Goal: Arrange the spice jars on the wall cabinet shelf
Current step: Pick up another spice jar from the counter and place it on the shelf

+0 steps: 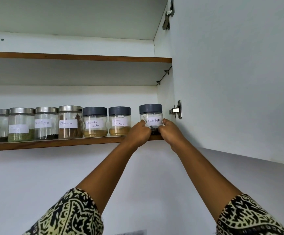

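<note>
Patterned sleeves; left hand, right hand grip upright jar.

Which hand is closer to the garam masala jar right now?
Left. The left hand is just right of the Garam Masala jar, gripping the Black Pepper jar on its near side; the right hand grips the far side.

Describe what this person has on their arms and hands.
The left sleeve and right sleeve are loose cloth, pale yellow with a bold black pattern, ending near the elbows. No watch, bangle, ring or glove shows on the left hand or right hand.
</note>
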